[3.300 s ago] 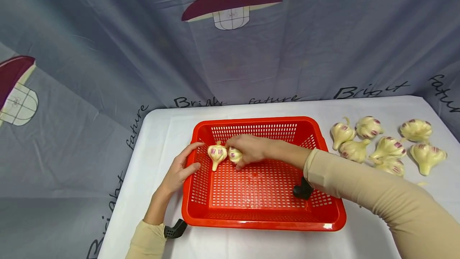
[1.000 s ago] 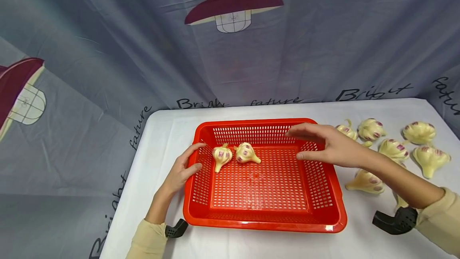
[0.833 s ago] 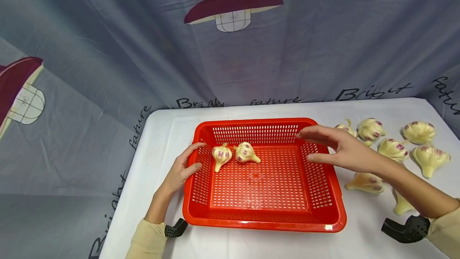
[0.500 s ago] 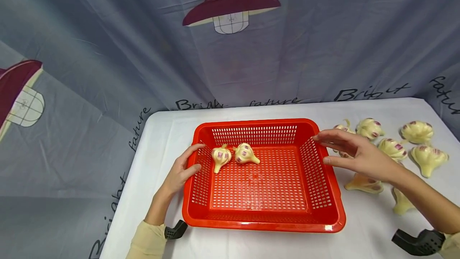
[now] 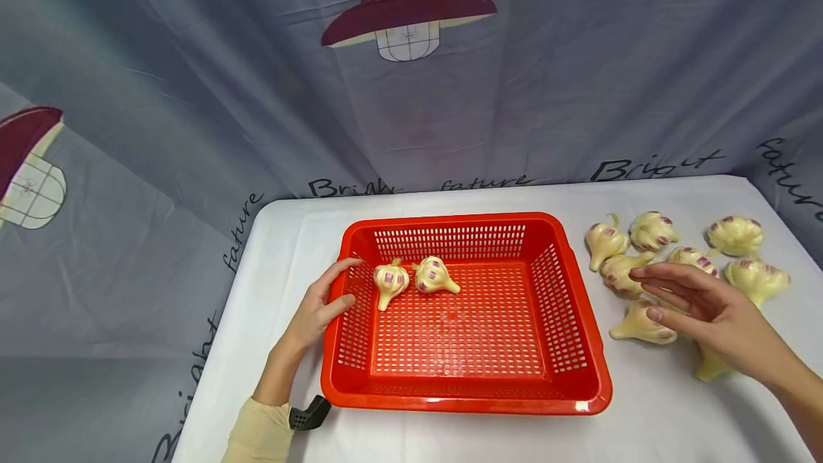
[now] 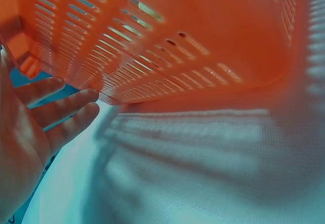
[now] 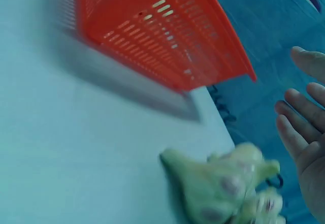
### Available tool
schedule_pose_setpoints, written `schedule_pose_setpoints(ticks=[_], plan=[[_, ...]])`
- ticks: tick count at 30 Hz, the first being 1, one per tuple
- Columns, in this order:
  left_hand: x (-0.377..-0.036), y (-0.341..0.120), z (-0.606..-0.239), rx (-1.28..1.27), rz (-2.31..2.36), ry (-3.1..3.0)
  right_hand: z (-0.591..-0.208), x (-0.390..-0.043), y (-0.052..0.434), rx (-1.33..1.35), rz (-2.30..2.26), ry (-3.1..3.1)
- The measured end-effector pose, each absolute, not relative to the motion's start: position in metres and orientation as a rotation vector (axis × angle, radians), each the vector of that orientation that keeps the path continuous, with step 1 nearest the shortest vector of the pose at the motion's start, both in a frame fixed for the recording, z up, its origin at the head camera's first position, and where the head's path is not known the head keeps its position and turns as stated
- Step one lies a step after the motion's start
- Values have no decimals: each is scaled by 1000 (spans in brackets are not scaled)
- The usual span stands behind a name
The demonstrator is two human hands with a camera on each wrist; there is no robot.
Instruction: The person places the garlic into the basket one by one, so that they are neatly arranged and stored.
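My left hand (image 5: 319,306) rests at the left rim of a red plastic basket (image 5: 472,406). In the left wrist view its fingers (image 6: 61,109) are extended against the outer wall. Two bulbs of garlic lie inside the basket near its left end: one garlic bulb (image 5: 391,281) by the wall, another garlic bulb (image 5: 434,275) just right of it. My right hand (image 5: 720,313) hovers over the loose garlic at right, fingers spread and holding nothing. Beneath and left of it lies a garlic bulb (image 5: 643,322); the hand partly hides several others.
Several more garlic bulbs lie loose right of the basket, including a garlic bulb (image 5: 606,243) near its corner and a garlic bulb (image 5: 736,236) farther right. White cloth (image 5: 289,249) covers the table. A grey printed curtain (image 5: 514,106) hangs behind.
My right hand has let go of the second garlic bulb in the basket, then moved right, out over the rim to the loose bulbs. The left hand has stayed at the rim.
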State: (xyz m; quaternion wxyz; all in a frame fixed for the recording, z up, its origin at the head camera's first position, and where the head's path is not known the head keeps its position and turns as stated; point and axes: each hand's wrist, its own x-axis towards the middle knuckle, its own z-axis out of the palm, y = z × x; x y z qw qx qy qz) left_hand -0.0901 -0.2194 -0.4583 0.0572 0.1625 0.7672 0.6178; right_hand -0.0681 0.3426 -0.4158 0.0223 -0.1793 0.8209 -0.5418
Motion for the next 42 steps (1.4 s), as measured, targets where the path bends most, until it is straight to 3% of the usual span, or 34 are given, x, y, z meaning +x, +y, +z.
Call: schedule_pose_setpoints(ticks=[9,19,28,33,42], plan=[[-87,-222,-457,472,1886,2309,-450,-27,383,-286,-1956,2456],[-88,-221,-459,474,1880,2319,-480,1,425,-413,-2465,2112],[-88,-220,-460,483,1885,2311,-514,17,457,3,-2486,2192],[-89,-220,-457,488,1889,2309,-510,25,455,-44,-2517,2182],[-86,-222,-455,450,1877,2323,-541,29,487,55,-2434,2271]])
